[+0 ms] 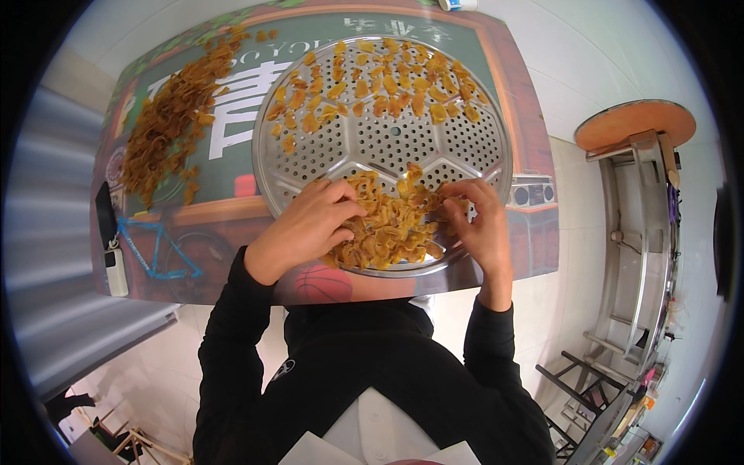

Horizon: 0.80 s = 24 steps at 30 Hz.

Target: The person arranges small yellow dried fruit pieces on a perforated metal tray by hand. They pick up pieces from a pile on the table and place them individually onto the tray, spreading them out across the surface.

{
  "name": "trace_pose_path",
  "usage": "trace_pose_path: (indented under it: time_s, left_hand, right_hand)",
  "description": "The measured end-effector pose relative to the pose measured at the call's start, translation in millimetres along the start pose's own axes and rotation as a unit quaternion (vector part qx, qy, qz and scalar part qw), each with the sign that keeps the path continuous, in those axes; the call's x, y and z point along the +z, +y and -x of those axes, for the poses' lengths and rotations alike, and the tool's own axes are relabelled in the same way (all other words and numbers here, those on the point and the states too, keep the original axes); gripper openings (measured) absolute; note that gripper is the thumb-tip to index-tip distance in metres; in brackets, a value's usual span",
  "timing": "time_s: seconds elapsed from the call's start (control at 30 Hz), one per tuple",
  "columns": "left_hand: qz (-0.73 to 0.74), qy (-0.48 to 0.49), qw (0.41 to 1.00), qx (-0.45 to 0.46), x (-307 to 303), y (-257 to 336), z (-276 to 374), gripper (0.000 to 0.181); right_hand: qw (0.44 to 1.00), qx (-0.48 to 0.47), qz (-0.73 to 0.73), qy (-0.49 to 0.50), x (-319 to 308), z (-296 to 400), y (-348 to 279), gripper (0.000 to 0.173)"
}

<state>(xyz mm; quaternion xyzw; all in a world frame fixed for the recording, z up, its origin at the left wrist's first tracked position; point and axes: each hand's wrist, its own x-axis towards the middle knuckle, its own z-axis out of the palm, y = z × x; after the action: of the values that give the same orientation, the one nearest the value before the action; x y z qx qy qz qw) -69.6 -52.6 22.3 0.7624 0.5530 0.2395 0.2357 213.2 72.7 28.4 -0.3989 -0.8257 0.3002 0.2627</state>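
Observation:
A round perforated metal tray (396, 131) lies on a table covered with a printed sheet. Dried yellow-brown slices (395, 226) are heaped on its near part, while more slices (390, 84) are spread singly over its far half. My left hand (317, 221) rests at the heap's left edge, fingers curled against the slices; whether it grips any is hidden. At the right edge of the heap is my right hand (476, 218), thumb and forefinger close together near some slices; I cannot tell if a piece is between them.
A long pile of similar slices (174, 122) lies on the printed table cover (232, 218) left of the tray. A key fob or small device (116, 272) with a black strap is at the left edge. A white container (459, 4) stands at the far edge. To the right are a round stool (636, 123) and a metal ladder.

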Motion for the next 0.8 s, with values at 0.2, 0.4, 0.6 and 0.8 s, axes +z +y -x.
trace_pose_path:
  time_s: [0.2,0.4,0.6,0.8]
  left_hand:
    - [0.025,0.003,0.999,-0.035,-1.0,-1.1,-3.3,0.032]
    - [0.034,0.014,0.998,-0.047,-2.9,-2.8,-5.9,0.026]
    - [0.071,0.030,0.996,-0.053,-4.6,-2.1,-5.9,0.021]
    - [0.117,0.064,0.986,-0.104,-6.0,2.5,-5.1,0.020]
  right_hand:
    - [0.989,-0.094,-0.019,-0.112,11.3,11.4,-21.0,0.034]
    - [0.978,-0.150,0.009,-0.143,40.3,15.3,-32.5,0.030]
    - [0.977,-0.160,0.019,-0.140,45.5,14.3,-31.2,0.024]
    - [0.985,-0.121,-0.057,-0.106,43.2,11.8,-30.1,0.017]
